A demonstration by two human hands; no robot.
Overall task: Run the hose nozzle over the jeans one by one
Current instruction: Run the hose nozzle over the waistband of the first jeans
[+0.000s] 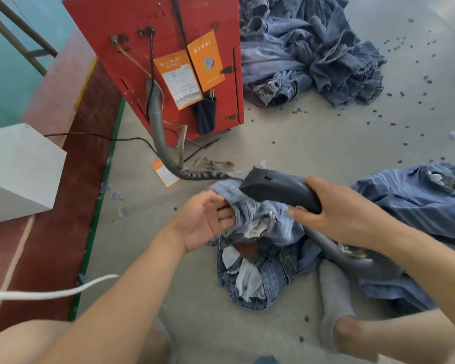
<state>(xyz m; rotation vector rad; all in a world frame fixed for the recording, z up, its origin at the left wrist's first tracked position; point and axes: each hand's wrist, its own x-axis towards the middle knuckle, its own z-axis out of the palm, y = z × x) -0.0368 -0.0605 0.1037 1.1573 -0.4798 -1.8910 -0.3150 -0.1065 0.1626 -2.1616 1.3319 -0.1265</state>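
From my remote view, the right hand [344, 211] covers the rear of the hose nozzle [279, 189], and the grey hose [336, 252] passes under that forearm. I cannot read the print on the orange labels [189, 74]. The jeans pile [418, 195] is cut off at the right edge.

The nozzle [279, 190] was matt black plastic, its hose [200, 175] ribbed grey plastic. The jeans [258, 261] were faded, rumpled blue denim cloth with white lining. The cabinet [158, 48] was red painted, carrying orange paper labels [205, 61]. The floor [313, 135] was dull, smooth grey concrete.
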